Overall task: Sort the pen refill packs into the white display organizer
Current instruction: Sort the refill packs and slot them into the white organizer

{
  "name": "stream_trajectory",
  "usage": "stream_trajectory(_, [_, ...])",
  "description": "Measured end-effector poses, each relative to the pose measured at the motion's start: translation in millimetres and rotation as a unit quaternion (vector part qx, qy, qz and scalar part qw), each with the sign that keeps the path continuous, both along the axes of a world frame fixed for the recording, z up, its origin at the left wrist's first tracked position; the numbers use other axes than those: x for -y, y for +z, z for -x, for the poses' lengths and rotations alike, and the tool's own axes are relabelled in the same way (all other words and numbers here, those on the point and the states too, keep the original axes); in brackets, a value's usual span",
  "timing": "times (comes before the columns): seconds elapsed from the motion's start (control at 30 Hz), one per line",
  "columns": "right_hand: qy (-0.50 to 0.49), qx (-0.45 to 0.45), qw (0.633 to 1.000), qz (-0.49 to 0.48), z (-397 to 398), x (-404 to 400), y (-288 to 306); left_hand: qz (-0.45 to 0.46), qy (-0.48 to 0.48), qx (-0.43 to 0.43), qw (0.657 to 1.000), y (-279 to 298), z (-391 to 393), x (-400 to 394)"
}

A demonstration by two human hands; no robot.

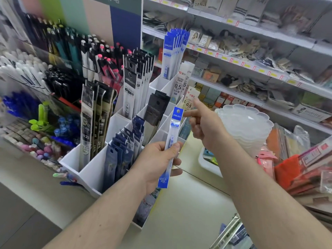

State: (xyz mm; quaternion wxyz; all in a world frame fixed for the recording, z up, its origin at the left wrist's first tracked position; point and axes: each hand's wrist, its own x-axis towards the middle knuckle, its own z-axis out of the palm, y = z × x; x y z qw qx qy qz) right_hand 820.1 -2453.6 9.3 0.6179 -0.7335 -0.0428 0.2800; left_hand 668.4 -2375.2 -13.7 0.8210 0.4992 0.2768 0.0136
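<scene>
My left hand (pixel 158 162) grips a slim blue-and-white refill pack (pixel 172 141) upright, just in front of the white display organizer (pixel 89 169). My right hand (pixel 204 126) hovers to the right of the pack's top, index finger and thumb stretched toward the organizer's right-hand compartments, holding nothing. The organizer's slots hold dark blue packs (pixel 118 159), black-and-gold packs (pixel 95 114), black-and-white packs (pixel 136 83), a black pack (pixel 156 108), tall blue packs (pixel 174 51) at the back, and white 0.5 packs (pixel 179 83).
Pens and markers (pixel 59 56) fill the display racks left of the organizer. A stack of clear flower-shaped trays (pixel 246 126) stands to the right, with red and pink packets (pixel 305 168) beyond. More refill packs (pixel 231 234) lie at the counter's lower right. Store shelves (pixel 251 69) run behind.
</scene>
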Motion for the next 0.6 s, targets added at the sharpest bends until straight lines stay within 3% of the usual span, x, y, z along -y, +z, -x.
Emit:
stream_trajectory(0.1, [0.144,0.047,0.988,0.036,23,14,9,-0.006,-0.004,0.004,1.000,2,-4,3])
stream_trajectory(0.17, [0.166,0.091,0.980,0.058,30,13,13,-0.005,-0.002,0.000,1.000,3,-6,5])
stream_trajectory(0.27, [0.059,0.150,0.987,0.002,15,4,29,-0.018,0.011,-0.017,1.000,1,-8,3])
stream_trajectory(0.37, [-0.070,0.210,0.970,-0.101,-6,-6,52,-0.029,0.016,-0.025,0.999,2,-7,0])
stream_trajectory(0.6, [-0.144,0.357,0.898,-0.214,-30,-30,82,-0.032,0.014,-0.034,0.999,4,0,-4])
